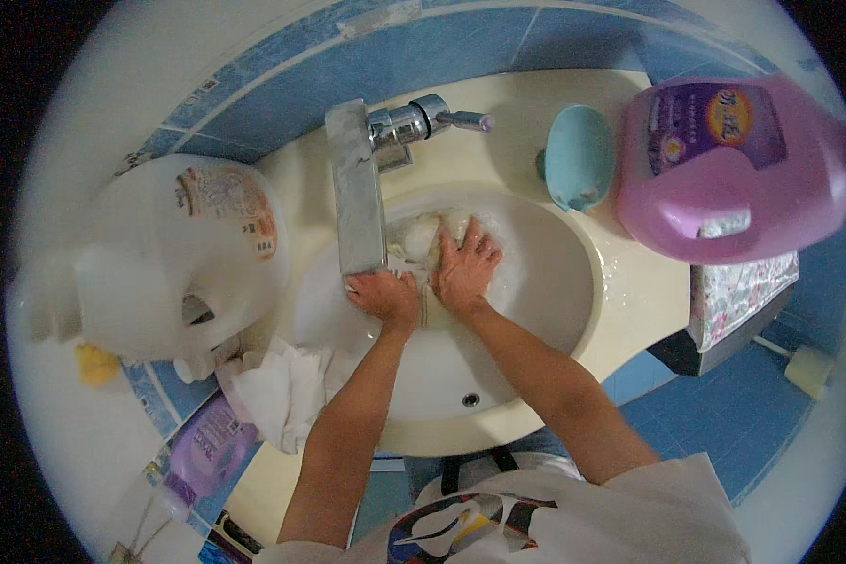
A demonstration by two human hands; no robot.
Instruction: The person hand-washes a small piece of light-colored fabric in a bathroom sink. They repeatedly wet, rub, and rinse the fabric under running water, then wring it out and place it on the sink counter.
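In the white washbasin, a pale wet cloth lies in shallow, sudsy water. My right hand rests flat on or beside the cloth's right side, palm down with fingers spread. Just below the end of the chrome faucet is my left hand, close against the cloth's near edge. The spout hides part of its fingers, so its grip is unclear. Between the two wrists, some of the pale fabric runs toward me.
A large white jug stands left of the basin, with white cloths near the left rim. A teal soap dish and a big pink detergent jug occupy the right counter. Lower left sits a purple bottle.
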